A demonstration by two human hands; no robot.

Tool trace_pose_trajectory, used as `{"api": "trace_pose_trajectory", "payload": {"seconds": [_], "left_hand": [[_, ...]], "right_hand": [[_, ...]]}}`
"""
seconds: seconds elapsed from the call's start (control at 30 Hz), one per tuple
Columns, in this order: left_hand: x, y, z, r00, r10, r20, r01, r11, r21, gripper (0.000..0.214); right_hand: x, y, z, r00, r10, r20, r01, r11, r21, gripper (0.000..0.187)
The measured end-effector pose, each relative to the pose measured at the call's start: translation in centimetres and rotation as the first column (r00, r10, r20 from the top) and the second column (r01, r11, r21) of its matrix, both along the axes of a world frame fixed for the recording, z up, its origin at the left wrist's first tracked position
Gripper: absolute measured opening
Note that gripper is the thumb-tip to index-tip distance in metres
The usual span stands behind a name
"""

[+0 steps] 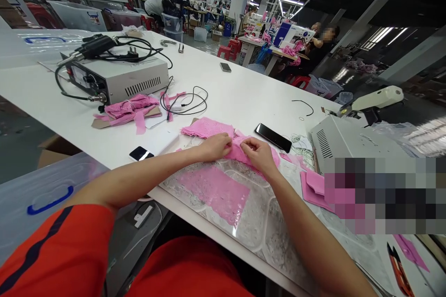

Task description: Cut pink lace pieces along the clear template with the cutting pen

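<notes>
A length of pink lacy fabric [209, 127] lies across the near part of the white table, bunched between my hands. My left hand [218, 146] is closed, its fingertips pinching the fabric near its middle. Close beside it, my right hand [258, 154] pinches the same fabric between thumb and bent fingers. Under both hands is a clear plastic lid [259, 227] with moulded ridges. A flat pink fabric piece [219, 190] shows at the lid, nearer to me; I cannot tell if it is under or on it.
A black phone [273, 138] lies just beyond my right hand. Folded pink cloth [313, 185] and orange-handled snips [399, 271] are at right. A grey machine box [135, 76] with cables stands at left, by a pink bundle [130, 109]. Other people work at sewing machines [294, 35] beyond.
</notes>
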State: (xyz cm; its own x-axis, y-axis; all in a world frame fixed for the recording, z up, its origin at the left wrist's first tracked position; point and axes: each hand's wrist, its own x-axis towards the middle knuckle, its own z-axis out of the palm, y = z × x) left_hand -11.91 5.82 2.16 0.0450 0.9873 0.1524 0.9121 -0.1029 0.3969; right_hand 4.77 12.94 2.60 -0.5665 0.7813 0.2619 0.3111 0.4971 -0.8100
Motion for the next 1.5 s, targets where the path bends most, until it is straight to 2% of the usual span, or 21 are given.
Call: {"api": "trace_pose_trajectory", "payload": {"seconds": [0.1,0.17,0.33,0.5,0.63,0.7,0.77,0.83,0.87,1.0,1.13,1.27,1.4,1.5], "left_hand": [[1.8,-0.4,1.1,0.999,0.051,0.005,-0.051,0.997,0.055,0.013],[3.5,-0.4,1.7,0.997,0.073,0.003,-0.073,0.995,0.066,0.022],[8.3,1.1,1.7,0.989,0.149,-0.025,-0.147,0.987,0.068,0.043],[11.2,3.6,1.4,0.979,0.192,-0.063,-0.185,0.977,0.108,0.025],[12.2,4.3,1.6,0.987,0.108,-0.122,-0.09,0.985,0.147,0.019],[12.6,3.7,1.5,0.986,0.006,-0.164,0.022,0.986,0.165,0.017],[12.8,2.5,1.0,0.966,-0.145,-0.215,0.185,0.967,0.175,0.014],[12.8,0.8,0.2,0.913,-0.31,-0.266,0.36,0.917,0.169,0.012],[12.7,-0.2,-0.2,0.878,-0.381,-0.289,0.436,0.886,0.16,0.012],[12.3,-3.8,-1.7,0.742,-0.563,-0.364,0.636,0.763,0.117,0.015],[11.8,-5.7,-1.8,0.673,-0.615,-0.412,0.702,0.706,0.094,0.015],[11.1,-6.1,-0.9,0.658,-0.645,-0.388,0.717,0.694,0.061,0.019],[10.6,-6.1,-0.4,0.696,-0.67,-0.26,0.71,0.696,0.107,0.027],[10.3,-6.4,-0.5,0.672,-0.7,-0.241,0.737,0.662,0.132,0.023]], "right_hand": [[1.0,0.1,1.1,0.992,-0.082,-0.092,0.078,0.996,-0.044,0.02],[1.6,0.2,1.6,0.979,-0.14,-0.146,0.131,0.989,-0.066,0.021],[2.8,0.0,2.3,0.928,-0.269,-0.257,0.249,0.962,-0.109,0.025],[5.7,-0.3,3.8,0.838,-0.382,-0.39,0.365,0.923,-0.121,0.025],[10.2,-1.3,4.4,0.71,-0.532,-0.461,0.508,0.841,-0.189,0.022],[13.0,-2.6,3.7,0.654,-0.63,-0.42,0.592,0.771,-0.235,0.021],[15.8,-4.6,2.3,0.623,-0.711,-0.326,0.66,0.701,-0.268,0.019],[18.3,-7.0,0.5,0.645,-0.746,-0.166,0.705,0.664,-0.248,0.019],[19.4,-8.2,-0.5,0.661,-0.748,-0.06,0.724,0.657,-0.211,0.019],[22.5,-12.5,-3.2,0.703,-0.664,0.255,0.682,0.731,0.02,0.023],[23.9,-14.4,-3.7,0.692,-0.599,0.404,0.611,0.783,0.115,0.023],[24.4,-14.9,-3.1,0.665,-0.567,0.486,0.568,0.807,0.165,0.021],[24.3,-14.7,-2.4,0.643,-0.593,0.484,0.606,0.781,0.152,0.025],[23.9,-14.7,-2.5,0.615,-0.609,0.502,0.593,0.776,0.216,0.025]]}}
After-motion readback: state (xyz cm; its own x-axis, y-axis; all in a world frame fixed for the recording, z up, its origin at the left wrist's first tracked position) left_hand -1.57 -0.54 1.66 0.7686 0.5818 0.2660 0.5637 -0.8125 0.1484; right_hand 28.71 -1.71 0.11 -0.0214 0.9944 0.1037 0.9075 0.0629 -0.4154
